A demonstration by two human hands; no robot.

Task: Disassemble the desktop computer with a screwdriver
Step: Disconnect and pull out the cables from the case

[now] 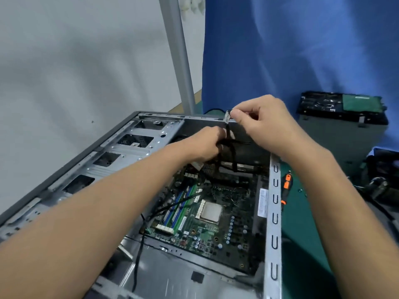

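Note:
An open grey desktop computer case [273, 212] lies on its side with the green motherboard [216, 221] and its bare CPU [210, 211] exposed. My left hand [204, 143] grips a bundle of black cables [228, 147] above the far end of the board. My right hand [261, 119] pinches a small white connector [227, 117] at the end of one cable, held up over the case's far wall. An orange and black screwdriver [286, 186] lies on the green mat just right of the case.
A removed power supply [341, 124] with drives stacked on top stands at the back right. More dark parts and cables [380, 182] lie at the right edge. A grey post [179, 55] and blue cloth [302, 50] stand behind. Empty drive bays [121, 147] line the case's left side.

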